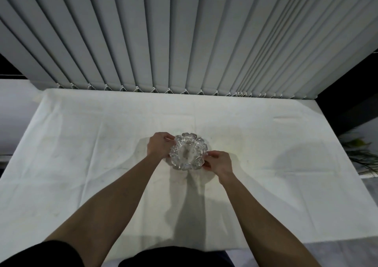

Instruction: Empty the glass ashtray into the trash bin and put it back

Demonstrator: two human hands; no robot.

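Ashtray (188,151): centre frame, on the white cloth (266,144). Left hand (160,144) and right hand (218,163) pinch opposite rims. Step, judged: pick-up or set-down, cannot tell. Bin unseen; next needs a level lift.

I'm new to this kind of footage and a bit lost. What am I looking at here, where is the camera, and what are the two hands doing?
There is no machine here: a person wears a wide-angle camera on the head, looking forward and down. The two bare forearms are theirs. The left hand and right hand grip opposite sides of a scalloped glass ashtray over a table under a white cloth. Whether it touches the cloth is unclear. Grey vertical blinds hang behind. No trash bin is in view.
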